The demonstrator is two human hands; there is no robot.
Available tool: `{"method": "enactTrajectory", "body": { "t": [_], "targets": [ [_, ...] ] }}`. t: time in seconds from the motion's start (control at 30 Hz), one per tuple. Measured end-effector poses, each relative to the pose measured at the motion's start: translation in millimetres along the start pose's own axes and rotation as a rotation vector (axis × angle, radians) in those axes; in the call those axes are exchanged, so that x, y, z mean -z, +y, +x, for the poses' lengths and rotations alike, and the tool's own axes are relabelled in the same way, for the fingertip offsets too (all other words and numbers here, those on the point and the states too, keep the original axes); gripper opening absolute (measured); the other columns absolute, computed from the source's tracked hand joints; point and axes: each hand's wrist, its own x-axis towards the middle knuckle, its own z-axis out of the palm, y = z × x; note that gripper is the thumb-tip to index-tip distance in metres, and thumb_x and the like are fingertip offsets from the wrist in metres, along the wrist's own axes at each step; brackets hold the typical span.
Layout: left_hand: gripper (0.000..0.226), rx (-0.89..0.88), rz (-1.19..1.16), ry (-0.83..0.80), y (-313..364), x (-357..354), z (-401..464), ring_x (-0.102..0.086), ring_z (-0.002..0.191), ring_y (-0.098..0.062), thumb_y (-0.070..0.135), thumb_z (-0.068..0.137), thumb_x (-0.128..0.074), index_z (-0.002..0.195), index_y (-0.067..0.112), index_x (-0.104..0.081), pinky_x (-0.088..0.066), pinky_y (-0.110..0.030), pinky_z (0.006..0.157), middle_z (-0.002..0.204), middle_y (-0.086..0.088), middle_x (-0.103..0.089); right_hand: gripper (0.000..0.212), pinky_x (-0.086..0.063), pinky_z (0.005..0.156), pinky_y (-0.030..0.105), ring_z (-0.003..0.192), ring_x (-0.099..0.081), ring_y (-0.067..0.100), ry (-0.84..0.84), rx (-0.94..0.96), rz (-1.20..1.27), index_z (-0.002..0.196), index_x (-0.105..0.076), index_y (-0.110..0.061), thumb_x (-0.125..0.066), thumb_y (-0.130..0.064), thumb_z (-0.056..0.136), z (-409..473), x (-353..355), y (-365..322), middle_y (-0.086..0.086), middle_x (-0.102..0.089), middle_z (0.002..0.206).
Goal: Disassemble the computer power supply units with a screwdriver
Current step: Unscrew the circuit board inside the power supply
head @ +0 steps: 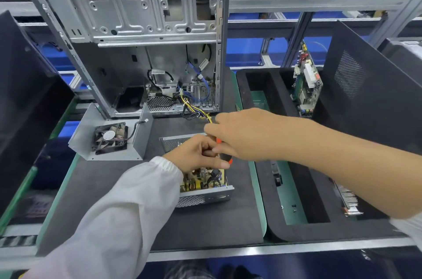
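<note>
Head view: your right hand [242, 135] grips the orange-black screwdriver [225, 153]; your left hand [194, 155] has fingers curled against its shaft. Open power supply unit [205, 189] sits right beneath both hands, fan cover [109, 139] left of them.

fan cover [109, 139] left of power supply [205, 192], case [141, 39] behind

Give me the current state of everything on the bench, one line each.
power supply unit: cover off, circuit board exposed, lying on the mat.
screwdriver: held over the unit, tip hidden.
right hand: grips the screwdriver handle.
left hand: fingers curled at the screwdriver shaft, over the board.
cover with fan: detached, lying left of the unit.
computer case: side open, standing, cables trailing out.
</note>
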Motion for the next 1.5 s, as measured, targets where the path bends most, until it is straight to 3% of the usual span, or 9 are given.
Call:
{"method": "enactTrajectory", "body": {
  "t": [0.2, 0.53, 0.73, 0.83, 0.9, 1.0, 1.2, 1.37, 1.5],
  "targets": [
    [0.034, -0.041, 0.055, 0.132, -4, -15, 3, -0.053, 0.068, -0.005, -0.002, 0.068, -0.084, 0.081, 0.013, -0.056, -0.047, -0.022, 0.069, 0.067, 0.010, -0.058, 0.029, -0.045, 0.068, 0.038, 0.088, -0.052, 0.023, -0.080, 0.045, 0.122, 0.113, -0.046, -0.021, -0.057, -0.040, 0.093, -1, 11, 1, 0.000, -0.045, 0.099],
    [0.048, -0.092, 0.061, 0.076, -5, 2, -2, -0.017, 0.059, -0.025, 0.022, 0.076, -0.081, 0.084, -0.017, -0.053, -0.023, -0.031, 0.061, 0.061, -0.007, -0.021, 0.026, -0.031, 0.052, 0.029, 0.062, -0.036, 0.011, -0.118, 0.005, 0.000, 0.123, -0.040, -0.025, -0.050, -0.026, 0.098, -1, 10, 4, -0.001, -0.036, 0.097],
    [0.034, -0.052, 0.059, 0.139, -11, -8, 11, -0.043, 0.058, -0.008, 0.015, 0.068, -0.088, 0.081, 0.011, -0.057, -0.036, -0.021, 0.059, 0.062, 0.005, -0.049, 0.036, -0.037, 0.060, 0.033, 0.077, -0.047, 0.024, -0.028, -0.160, 0.003, 0.114, -0.046, -0.023, -0.051, -0.052, 0.094, 1, 11, 3, 0.000, -0.036, 0.077],
    [0.034, -0.054, 0.099, 0.109, -9, -2, 9, -0.024, 0.051, -0.003, 0.016, 0.070, -0.086, 0.070, 0.038, -0.060, -0.023, -0.014, 0.049, 0.054, 0.016, -0.029, 0.025, -0.031, 0.053, 0.031, 0.074, -0.048, 0.028, 0.053, -0.233, -0.153, 0.114, -0.049, -0.018, -0.041, -0.039, 0.102, 6, 5, -3, -0.001, -0.029, 0.070],
    [0.023, -0.021, 0.031, 0.071, -9, 3, 7, -0.021, 0.054, -0.005, 0.021, 0.073, -0.083, 0.079, 0.012, -0.062, -0.022, -0.016, 0.052, 0.059, 0.012, -0.025, 0.023, -0.035, 0.060, 0.033, 0.081, -0.052, 0.029, 0.036, -0.175, -0.077, 0.117, -0.044, -0.021, -0.039, -0.037, 0.102, 5, 2, -2, 0.000, -0.033, 0.080],
    [0.065, -0.015, 0.000, 0.040, -8, 6, 7, -0.026, 0.061, -0.020, 0.031, 0.066, -0.083, 0.079, -0.022, -0.047, -0.026, -0.027, 0.062, 0.068, -0.007, -0.033, 0.022, -0.037, 0.063, 0.034, 0.082, -0.044, 0.021, -0.037, -0.049, 0.094, 0.116, -0.041, -0.026, -0.050, -0.033, 0.097, 2, 3, 6, -0.004, -0.034, 0.092],
    [0.039, -0.017, 0.046, 0.085, 0, -6, 9, -0.036, 0.066, -0.022, 0.011, 0.068, -0.088, 0.074, -0.005, -0.053, -0.028, -0.032, 0.059, 0.068, -0.011, -0.045, 0.051, -0.032, 0.051, 0.031, 0.062, -0.045, 0.016, -0.001, -0.120, 0.182, 0.092, -0.042, -0.024, -0.058, -0.069, 0.078, 1, 6, 10, -0.004, -0.040, 0.076],
    [0.032, 0.046, 0.018, 0.015, -4, 5, 2, -0.032, 0.057, -0.011, 0.000, 0.074, -0.080, 0.089, -0.016, -0.057, -0.028, -0.023, 0.057, 0.059, -0.003, -0.041, 0.012, -0.032, 0.055, 0.032, 0.069, -0.044, 0.024, 0.085, -0.089, 0.032, 0.103, -0.046, -0.022, -0.044, -0.034, 0.100, 5, -2, 0, -0.001, -0.033, 0.073],
    [0.039, 0.034, 0.042, 0.083, -9, 2, -2, -0.029, 0.064, -0.017, 0.004, 0.071, -0.083, 0.078, -0.018, -0.052, -0.028, -0.027, 0.061, 0.069, -0.008, -0.038, 0.023, -0.047, 0.075, 0.041, 0.079, -0.045, 0.017, -0.112, 0.075, 0.163, 0.121, -0.045, -0.029, -0.047, -0.032, 0.099, -3, 4, 8, -0.006, -0.034, 0.089]
  ]
}}
